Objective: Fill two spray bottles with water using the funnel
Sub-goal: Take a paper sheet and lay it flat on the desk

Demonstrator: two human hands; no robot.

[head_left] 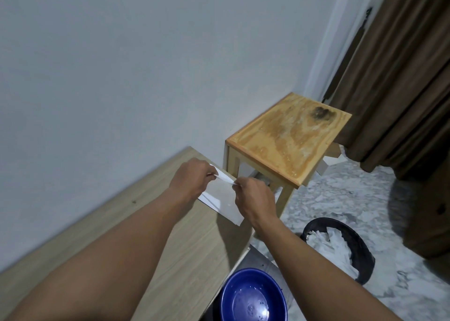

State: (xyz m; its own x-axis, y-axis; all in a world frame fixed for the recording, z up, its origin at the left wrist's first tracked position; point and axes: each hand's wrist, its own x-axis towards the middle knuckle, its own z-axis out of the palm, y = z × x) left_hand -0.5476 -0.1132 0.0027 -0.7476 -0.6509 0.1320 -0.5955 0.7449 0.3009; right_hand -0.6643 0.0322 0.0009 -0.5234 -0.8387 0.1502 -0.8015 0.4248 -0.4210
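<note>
Now: two hands pinch a sheet of paper at the table's far right corner

Down below the table's right edge sits a blue bowl [253, 296], round and glossy. Its bottom shows wet-looking glints and small specks; whether any water stands in it cannot be told. Further right, on the marbled floor [328, 194], a black bin [364, 250] holds a heap of white paper scraps [333, 245].

On the pale wooden table [170, 247] lies a white sheet of paper [220, 195], close to the far right corner, its near corner reaching the right edge. Most of the sheet lies flat and looks greyish in the shade of the arms. One flap is lifted off the table into a narrow white point between the hands.

The left hand [192, 177] has its fingers curled, with thumb and fingertips pinching the raised flap at its far end. The right hand [253, 196] is curled too, pinching the tip of the same flap. Both forearms reach in over the table from the near side.

Just past the table's far right corner stands a wooden stool [287, 138], its top marked by a dark stain. A brown curtain [401, 77] hangs behind it.
</note>
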